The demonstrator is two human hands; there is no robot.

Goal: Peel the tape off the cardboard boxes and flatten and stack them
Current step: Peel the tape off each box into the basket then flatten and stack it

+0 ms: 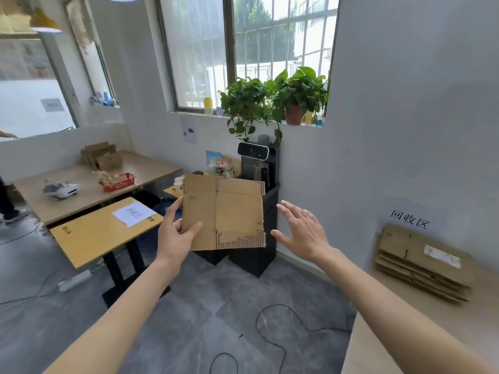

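We pinch the flattened box [223, 213] by one edge in our left hand [172, 233], right hand [302, 230] spread wide and empty beside it, so it may slip or droop before reaching the stack [421, 263].

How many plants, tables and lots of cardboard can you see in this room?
Potted plants on the sill: 2
Tables: 4
Cardboard lots: 3, flattened box in left hand, stack at the right wall, pile on far table
Total: 9
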